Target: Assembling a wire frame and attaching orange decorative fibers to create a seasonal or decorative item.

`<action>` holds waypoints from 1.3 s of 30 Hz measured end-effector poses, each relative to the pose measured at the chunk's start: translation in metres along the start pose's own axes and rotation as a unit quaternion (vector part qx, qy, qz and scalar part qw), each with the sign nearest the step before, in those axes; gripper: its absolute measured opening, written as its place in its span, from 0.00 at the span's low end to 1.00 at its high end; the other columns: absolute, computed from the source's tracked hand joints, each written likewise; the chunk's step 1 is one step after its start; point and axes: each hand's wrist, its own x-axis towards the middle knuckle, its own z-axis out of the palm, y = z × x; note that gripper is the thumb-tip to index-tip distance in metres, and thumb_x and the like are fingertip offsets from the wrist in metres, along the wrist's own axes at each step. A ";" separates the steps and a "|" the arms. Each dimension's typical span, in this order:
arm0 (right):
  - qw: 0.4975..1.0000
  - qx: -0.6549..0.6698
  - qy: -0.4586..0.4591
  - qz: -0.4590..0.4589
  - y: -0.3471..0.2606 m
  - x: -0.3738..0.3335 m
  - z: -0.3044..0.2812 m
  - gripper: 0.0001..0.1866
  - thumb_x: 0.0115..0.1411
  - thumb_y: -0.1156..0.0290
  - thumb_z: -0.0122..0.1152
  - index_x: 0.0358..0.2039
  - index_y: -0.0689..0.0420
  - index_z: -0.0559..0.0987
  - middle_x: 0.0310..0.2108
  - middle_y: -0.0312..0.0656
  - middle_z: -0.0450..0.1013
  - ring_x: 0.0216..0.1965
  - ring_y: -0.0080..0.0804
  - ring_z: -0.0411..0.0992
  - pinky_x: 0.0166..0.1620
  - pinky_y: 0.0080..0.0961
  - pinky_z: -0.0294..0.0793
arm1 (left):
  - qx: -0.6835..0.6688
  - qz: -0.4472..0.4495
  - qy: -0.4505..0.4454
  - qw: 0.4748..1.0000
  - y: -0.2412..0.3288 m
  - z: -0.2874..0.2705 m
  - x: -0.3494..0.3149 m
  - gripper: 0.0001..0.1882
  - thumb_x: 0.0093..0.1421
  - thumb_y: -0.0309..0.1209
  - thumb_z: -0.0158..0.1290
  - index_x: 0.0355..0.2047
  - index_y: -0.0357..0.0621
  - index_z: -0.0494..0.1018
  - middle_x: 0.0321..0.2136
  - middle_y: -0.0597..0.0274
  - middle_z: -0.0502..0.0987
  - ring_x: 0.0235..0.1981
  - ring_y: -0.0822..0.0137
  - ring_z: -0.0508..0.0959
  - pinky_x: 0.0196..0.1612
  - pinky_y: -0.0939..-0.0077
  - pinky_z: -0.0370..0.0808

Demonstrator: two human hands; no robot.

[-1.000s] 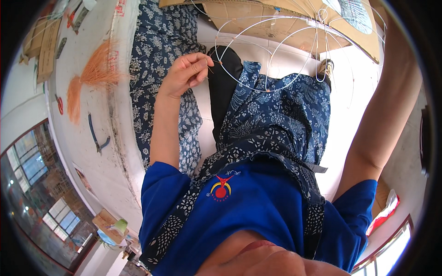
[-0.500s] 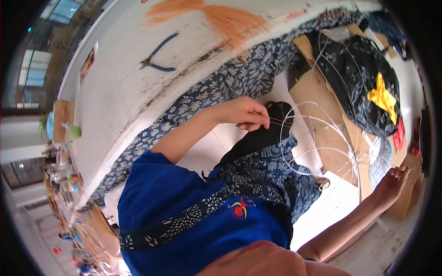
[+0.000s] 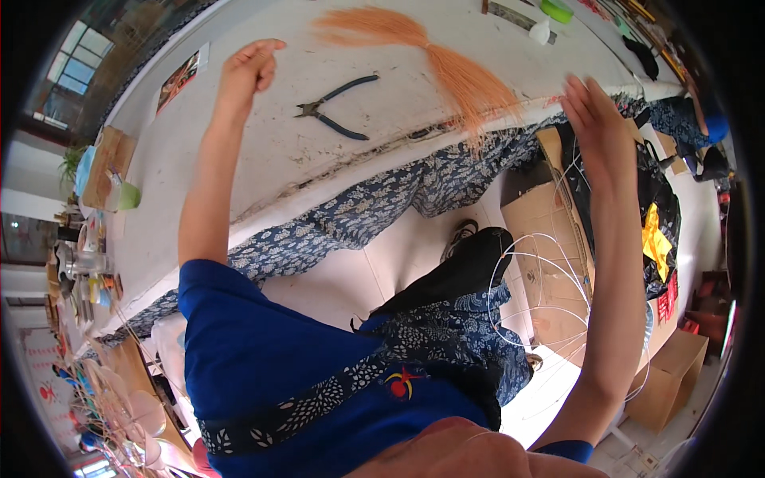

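My left hand is raised over the white table, left of a pair of cutting pliers with blue handles. Its fingers are curled and the index finger meets the thumb side; anything as thin as a strand between them is too fine to make out. My right hand, slightly blurred, is lifted by the table's right part with fingers stretched and nothing visible in it. Between the hands lies an orange bundle of fine strands, pinched in at its middle. A frame of thin white hoops rests by my lap, partly behind my right forearm.
Blue floral cloth hangs along the table's near edge. Right of my knees are a cardboard sheet, a black plastic bag with a yellow piece on it, and a cardboard box. A green cup stands at the table's left end.
My left hand has left the fine strands near my lap and risen over the table. From the far right my right hand has come up and inward, its pinch now opened. The view has shifted.
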 end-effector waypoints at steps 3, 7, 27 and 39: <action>0.999 -0.005 -0.046 0.010 0.021 0.053 0.046 0.18 0.61 0.74 0.50 0.49 0.73 0.66 0.46 0.57 0.69 0.45 0.42 0.72 0.51 0.34 0.73 | 0.032 -0.008 0.064 0.997 -0.001 -0.036 0.028 0.12 0.62 0.33 0.49 0.38 0.36 0.74 0.12 0.75 0.60 0.12 0.82 0.56 0.15 0.85 0.50; 0.993 0.061 -0.100 -0.013 0.057 0.071 0.106 0.21 0.60 0.72 0.53 0.51 0.72 0.65 0.50 0.57 0.65 0.43 0.42 0.73 0.48 0.33 0.75 | 0.145 -0.038 0.151 0.977 -0.025 -0.070 0.023 0.13 0.59 0.33 0.50 0.39 0.36 0.75 0.12 0.73 0.64 0.12 0.82 0.60 0.16 0.85 0.55; 0.405 -0.580 -0.641 0.296 -0.038 -0.220 -0.050 0.29 0.50 0.57 0.66 0.49 0.55 0.69 0.33 0.39 0.75 0.34 0.36 0.74 0.38 0.32 0.71 | 0.203 0.054 0.220 0.953 -0.057 -0.056 -0.026 0.21 0.62 0.31 0.47 0.54 0.36 0.62 0.13 0.71 0.68 0.12 0.81 0.61 0.16 0.86 0.58; 0.585 -0.524 -0.591 0.185 -0.038 -0.191 -0.039 0.20 0.51 0.60 0.64 0.40 0.57 0.71 0.29 0.42 0.74 0.28 0.34 0.73 0.32 0.29 0.70 | 0.169 0.044 0.209 0.962 -0.059 -0.051 -0.028 0.19 0.63 0.29 0.45 0.54 0.36 0.64 0.15 0.70 0.65 0.13 0.80 0.60 0.16 0.85 0.55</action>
